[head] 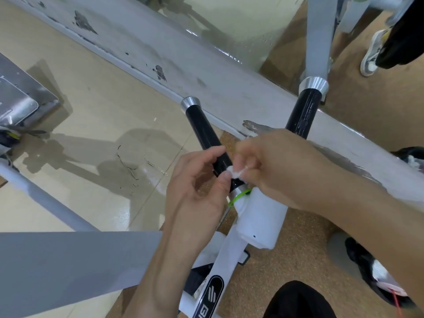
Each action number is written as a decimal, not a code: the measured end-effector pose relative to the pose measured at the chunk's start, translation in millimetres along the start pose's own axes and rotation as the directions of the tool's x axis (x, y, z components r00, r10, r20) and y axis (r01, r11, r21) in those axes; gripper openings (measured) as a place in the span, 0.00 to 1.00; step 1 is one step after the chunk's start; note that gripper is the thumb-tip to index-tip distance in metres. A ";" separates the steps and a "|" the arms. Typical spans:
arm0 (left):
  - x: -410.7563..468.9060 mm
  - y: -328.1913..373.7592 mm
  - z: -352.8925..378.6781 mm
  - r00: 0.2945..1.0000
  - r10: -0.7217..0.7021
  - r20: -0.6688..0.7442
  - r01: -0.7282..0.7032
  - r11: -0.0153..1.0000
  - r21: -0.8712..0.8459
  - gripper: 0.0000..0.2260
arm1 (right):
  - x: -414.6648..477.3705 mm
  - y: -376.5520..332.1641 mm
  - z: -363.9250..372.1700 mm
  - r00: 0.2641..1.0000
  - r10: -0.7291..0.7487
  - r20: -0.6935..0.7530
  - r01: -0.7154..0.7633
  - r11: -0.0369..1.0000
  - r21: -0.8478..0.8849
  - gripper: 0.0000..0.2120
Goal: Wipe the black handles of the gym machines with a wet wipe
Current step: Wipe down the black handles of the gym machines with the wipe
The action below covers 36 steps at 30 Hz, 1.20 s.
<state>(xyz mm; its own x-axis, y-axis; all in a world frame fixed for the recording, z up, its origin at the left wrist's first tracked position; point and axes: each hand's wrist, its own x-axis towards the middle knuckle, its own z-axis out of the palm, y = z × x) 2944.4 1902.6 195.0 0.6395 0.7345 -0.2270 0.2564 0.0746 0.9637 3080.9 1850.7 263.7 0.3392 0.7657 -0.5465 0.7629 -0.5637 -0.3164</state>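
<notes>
White wet wipe (237, 172), a small wad, is pinched by the thumb and forefinger of the left hand (199, 189) and the curled fingers of the right hand (270, 168), over the black handle (204, 131) that runs away beyond them.

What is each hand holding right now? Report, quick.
Left hand: closed, pinching the wipe over the black handle.
Right hand: closed, pinching the same wipe.

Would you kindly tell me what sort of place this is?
Most likely a gym: the left black handle and right black handle with silver collars, a white machine frame bearing a logo, and speckled flooring. The right hand pinches a wet wipe.
</notes>
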 end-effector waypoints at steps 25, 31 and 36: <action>-38.7 -16.4 29.0 0.850 -0.507 -0.143 0.283 0.668 -0.688 0.12 | -41.7 -17.2 80.8 0.836 0.046 -0.547 -0.042 0.999 0.020 0.25; -39.7 -12.9 27.8 0.812 -0.583 0.036 0.309 0.376 -0.874 0.05 | -43.6 -12.9 79.2 0.841 -0.004 -0.541 -0.006 1.000 -0.016 0.24; -11.6 -21.3 28.4 0.793 -0.604 -0.085 0.267 0.470 -0.841 0.06 | -39.5 -14.9 74.1 0.855 0.019 -0.518 -0.026 1.000 -0.006 0.24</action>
<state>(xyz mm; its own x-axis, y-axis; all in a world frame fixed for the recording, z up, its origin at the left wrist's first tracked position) 2952.1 1873.3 173.1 0.2904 0.5947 -0.7496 -0.3183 0.7988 0.5105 3015.3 1805.9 232.5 0.5897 0.8045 -0.0715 0.7571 -0.5815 -0.2978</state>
